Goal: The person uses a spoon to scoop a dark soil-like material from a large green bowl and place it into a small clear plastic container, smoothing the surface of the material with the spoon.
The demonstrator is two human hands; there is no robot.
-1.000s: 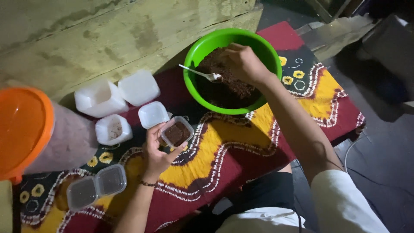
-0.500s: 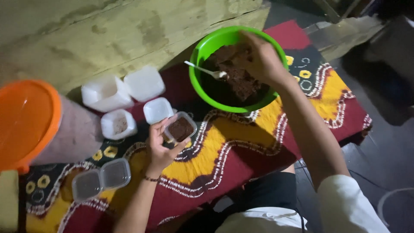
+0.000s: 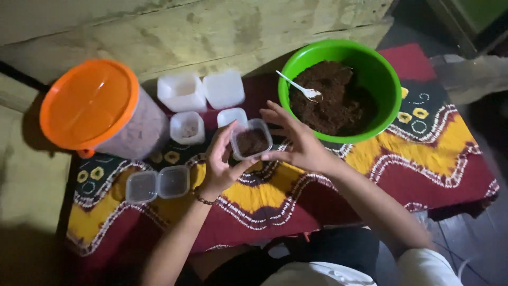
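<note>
A patterned cloth (image 3: 423,159) in red, yellow and dark bands covers the work surface. On its far right side sits a green bowl (image 3: 389,79) of dark brown crumbly stuff, with a white spoon (image 3: 300,87) resting in it. At far left stands a big tub with an orange lid (image 3: 87,103). Between them, by the wall, are two white square containers (image 3: 203,91), and in front of these a small open cup (image 3: 187,127). Two joined clear lids (image 3: 157,184) lie nearer the person.

A small clear cup (image 3: 252,139), holding some of the brown stuff, is held over the cloth between both hands. The left hand (image 3: 219,161) has its fingers curled onto the cup's left side. The right hand (image 3: 296,140) meets its right edge with fingers spread apart, only the tips touching.
</note>
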